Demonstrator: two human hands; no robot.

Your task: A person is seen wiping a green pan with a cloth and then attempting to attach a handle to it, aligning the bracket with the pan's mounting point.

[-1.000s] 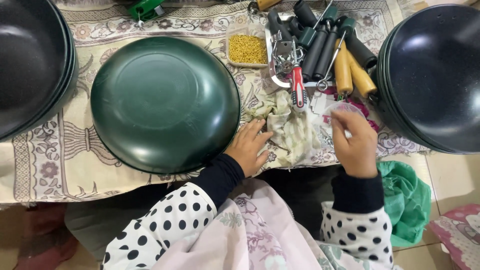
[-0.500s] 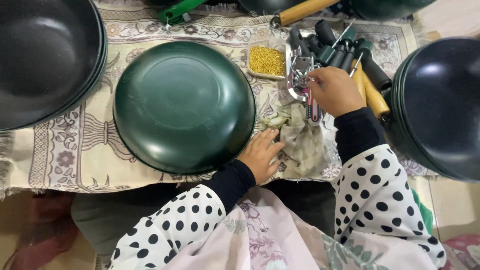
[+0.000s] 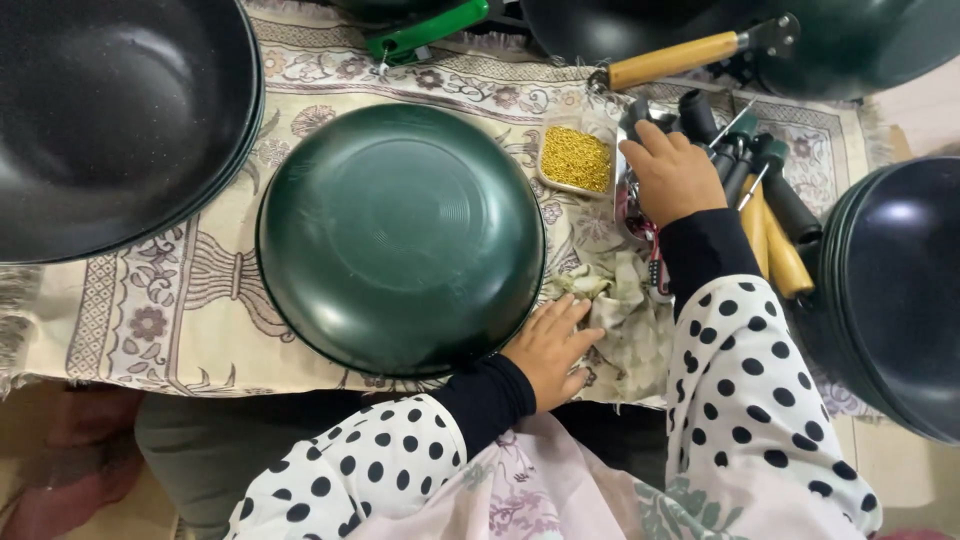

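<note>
The right hand (image 3: 672,172) is now reaching up into the pile of handles (image 3: 760,200) beside the tray of brass rivets (image 3: 576,159), having left the crumpled rag (image 3: 625,310); its fingers are curling over a metal tool, though the grasp itself is hidden. The left hand (image 3: 553,347) is staying flat, fingers released, against the rim of the upturned green pan (image 3: 400,238) on the bench (image 3: 170,300).

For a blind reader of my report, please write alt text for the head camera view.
Seen from above, a person's left hand rests beside an upturned dark green pan on a patterned cloth, while the right hand reaches into a pile of handles and tools. A small tray of yellow pieces lies nearby.
</note>
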